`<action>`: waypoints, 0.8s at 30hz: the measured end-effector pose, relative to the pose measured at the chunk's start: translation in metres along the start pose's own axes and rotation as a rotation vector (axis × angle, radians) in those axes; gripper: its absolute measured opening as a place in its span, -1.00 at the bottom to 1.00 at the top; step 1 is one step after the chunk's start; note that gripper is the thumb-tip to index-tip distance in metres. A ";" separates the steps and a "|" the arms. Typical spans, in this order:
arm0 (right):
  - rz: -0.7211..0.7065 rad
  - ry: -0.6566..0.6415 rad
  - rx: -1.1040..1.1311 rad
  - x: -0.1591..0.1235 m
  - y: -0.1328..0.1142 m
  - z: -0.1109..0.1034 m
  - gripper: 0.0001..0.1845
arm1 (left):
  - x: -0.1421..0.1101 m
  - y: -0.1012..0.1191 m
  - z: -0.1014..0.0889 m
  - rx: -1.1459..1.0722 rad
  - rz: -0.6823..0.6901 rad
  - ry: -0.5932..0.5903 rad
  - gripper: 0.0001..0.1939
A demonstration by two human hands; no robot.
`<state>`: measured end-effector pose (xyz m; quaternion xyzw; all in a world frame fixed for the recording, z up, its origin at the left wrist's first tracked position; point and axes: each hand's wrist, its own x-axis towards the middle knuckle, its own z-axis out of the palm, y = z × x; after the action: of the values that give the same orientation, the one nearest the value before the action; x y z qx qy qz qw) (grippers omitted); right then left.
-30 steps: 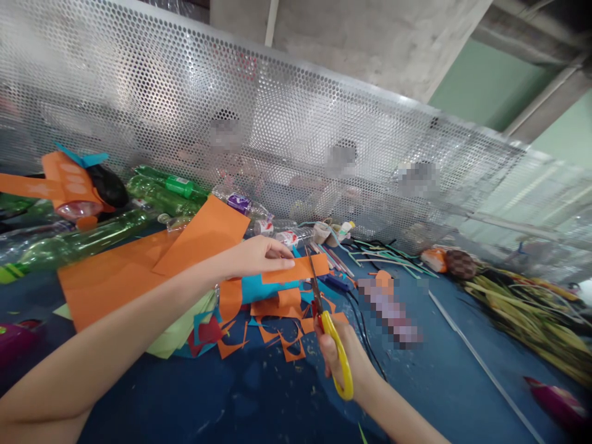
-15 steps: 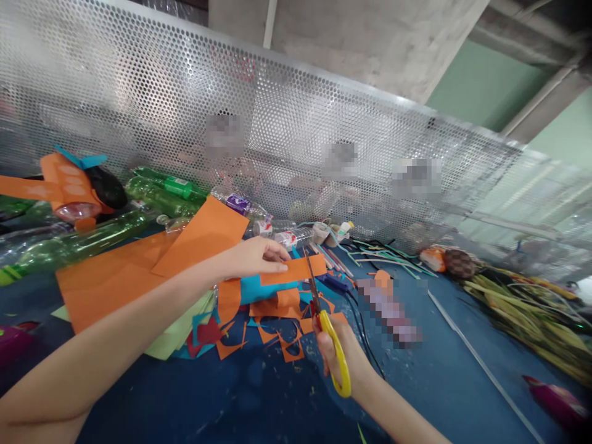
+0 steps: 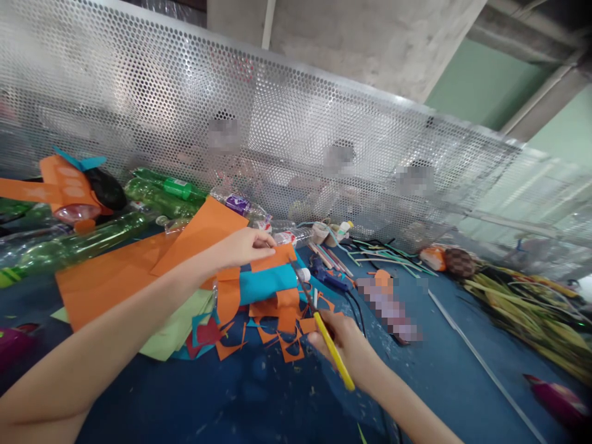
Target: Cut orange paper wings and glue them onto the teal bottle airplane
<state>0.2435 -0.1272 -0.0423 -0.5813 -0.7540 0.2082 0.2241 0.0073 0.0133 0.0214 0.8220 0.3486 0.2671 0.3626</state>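
Observation:
My left hand point(image 3: 253, 245) pinches an orange paper strip point(image 3: 272, 256), held above a small bottle wrapped in blue paper point(image 3: 268, 285), whose white cap points right. In my right hand point(image 3: 345, 339) are scissors point(image 3: 333, 353) with yellow handles. Their blades reach up to the right end of the strip; whether they touch it I cannot tell. Orange paper scraps point(image 3: 291, 348) with curved cuts lie below the bottle. Just right of the cap rests a blue glue gun point(image 3: 335, 282) with a dark cord.
Large orange sheets point(image 3: 111, 265) and pale green paper point(image 3: 169, 336) lie left. Behind are green plastic bottles point(image 3: 161, 194) and an orange paper-covered model point(image 3: 65, 179). A perforated metal screen point(image 3: 296, 111) borders the blue table point(image 3: 185, 401). Dry leaves point(image 3: 522, 308) are piled right.
My left hand has drawn the orange strip to the left, uncovering more of the blue-wrapped bottle and its cap. The scissors have shifted slightly left and turned, with the handles seen more edge-on.

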 end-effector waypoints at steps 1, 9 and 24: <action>-0.011 -0.041 -0.073 0.001 0.000 -0.003 -0.55 | 0.001 0.000 -0.003 -0.005 -0.024 0.033 -0.77; -0.128 -0.265 -0.322 -0.007 -0.016 -0.009 -0.78 | 0.002 -0.004 -0.018 -0.133 -0.095 0.196 -0.81; -0.045 0.129 0.328 0.003 -0.009 -0.007 -0.69 | -0.021 0.030 0.005 0.006 0.102 -0.219 -0.80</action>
<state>0.2400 -0.1263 -0.0316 -0.5319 -0.7069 0.2858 0.3685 0.0095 -0.0194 0.0383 0.8640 0.2652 0.1929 0.3820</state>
